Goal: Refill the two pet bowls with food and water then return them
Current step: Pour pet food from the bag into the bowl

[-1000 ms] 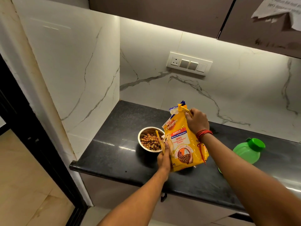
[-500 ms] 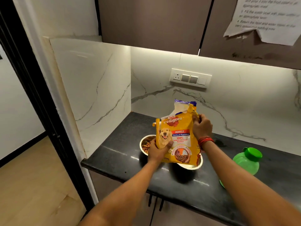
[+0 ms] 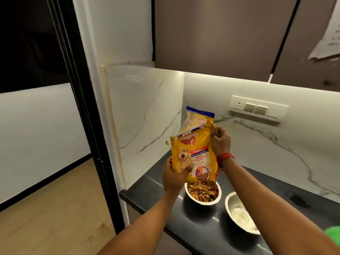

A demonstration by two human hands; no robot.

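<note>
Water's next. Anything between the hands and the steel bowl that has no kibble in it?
Nothing visible stands between them. But the left hand and right hand both grip the dog food bag, held above the kibble bowl, left of the other steel bowl; the bag probably needs setting down first.

A yellow dog-food bag [image 3: 193,153], its top opened, is held upright above a steel bowl [image 3: 201,203] filled with brown kibble [image 3: 202,192] near the counter's [image 3: 156,190] left front corner, a second steel bowl [image 3: 239,214] being set just beside it.
</note>
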